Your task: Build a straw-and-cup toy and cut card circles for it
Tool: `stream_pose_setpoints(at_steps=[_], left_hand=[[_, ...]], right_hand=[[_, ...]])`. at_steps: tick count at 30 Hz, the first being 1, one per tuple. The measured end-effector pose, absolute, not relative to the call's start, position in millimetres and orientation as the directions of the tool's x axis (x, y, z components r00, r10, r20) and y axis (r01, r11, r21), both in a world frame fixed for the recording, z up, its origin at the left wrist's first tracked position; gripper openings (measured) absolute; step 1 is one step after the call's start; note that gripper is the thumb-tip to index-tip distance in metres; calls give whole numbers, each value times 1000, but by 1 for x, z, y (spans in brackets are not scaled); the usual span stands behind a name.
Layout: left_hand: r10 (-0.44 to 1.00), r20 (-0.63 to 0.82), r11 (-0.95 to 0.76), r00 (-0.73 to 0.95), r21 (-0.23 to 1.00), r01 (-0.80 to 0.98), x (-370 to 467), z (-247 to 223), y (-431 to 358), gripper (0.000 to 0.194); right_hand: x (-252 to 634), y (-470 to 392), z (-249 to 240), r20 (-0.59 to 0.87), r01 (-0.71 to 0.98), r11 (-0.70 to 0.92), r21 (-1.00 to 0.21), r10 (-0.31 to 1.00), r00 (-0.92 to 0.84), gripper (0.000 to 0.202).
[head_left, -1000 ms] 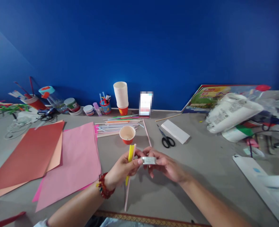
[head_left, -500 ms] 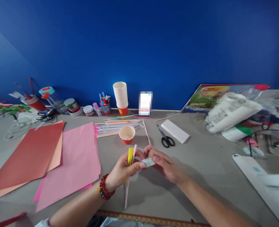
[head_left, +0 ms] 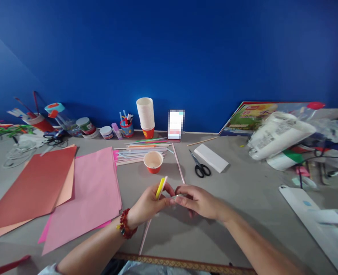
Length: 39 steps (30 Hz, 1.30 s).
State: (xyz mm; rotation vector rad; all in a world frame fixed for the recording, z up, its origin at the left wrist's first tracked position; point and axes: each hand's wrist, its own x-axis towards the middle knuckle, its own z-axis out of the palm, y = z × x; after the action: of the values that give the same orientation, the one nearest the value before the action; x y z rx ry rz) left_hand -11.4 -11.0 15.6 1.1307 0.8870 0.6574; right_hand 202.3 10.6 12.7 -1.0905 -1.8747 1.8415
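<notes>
My left hand (head_left: 147,203) is closed round several yellow straws (head_left: 160,188) and a long pale pink straw (head_left: 145,237), whose lower end slants down towards the table's front edge. Its thumb and finger also meet a small pale flat piece (head_left: 179,196), seen nearly edge-on between the two hands. On the other side, my right hand (head_left: 205,202) pinches that same piece; fingers hide much of it, and its kind is unclear. Beyond the hands stands a red and white paper cup (head_left: 153,162). Another pink straw (head_left: 178,163) lies just past my right fingers.
Black-handled scissors (head_left: 200,166) and a folded white paper (head_left: 212,157) lie right of centre. Pink paper sheets (head_left: 91,194) and a red sheet (head_left: 34,183) cover the left. Loose straws (head_left: 140,153), stacked cups (head_left: 145,114) and a wrapped white pack (head_left: 280,135) sit farther back.
The pale piece has turned from showing its face to nearly edge-on. My right hand has shifted slightly and bends over it more. The held straws lean more, their lower end swinging left.
</notes>
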Motion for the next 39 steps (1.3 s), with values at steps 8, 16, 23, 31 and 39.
stream_pose_setpoints(at_steps=[8,16,23,31,39], left_hand=[[794,-249,377,554,917,-127,-15,13,-8,38],[834,-174,348,524,903,-253,-22,13,-6,34],[800,-101,372,591,857,-357,-25,4,-6,30],[819,-95,353,566,861,-366,-21,-4,-8,38],[819,-143,353,555,888,-293,-16,1,-13,34]], right_hand=[[200,9,8,-212,-82,-393,-916,647,-732,35],[201,10,6,-186,-74,-427,-901,535,-824,35],[189,3,-6,-59,-301,-492,-817,591,-805,37],[188,5,-4,-78,-279,-476,-834,601,-795,42],[191,2,-3,-141,-131,-315,-940,710,-690,34]])
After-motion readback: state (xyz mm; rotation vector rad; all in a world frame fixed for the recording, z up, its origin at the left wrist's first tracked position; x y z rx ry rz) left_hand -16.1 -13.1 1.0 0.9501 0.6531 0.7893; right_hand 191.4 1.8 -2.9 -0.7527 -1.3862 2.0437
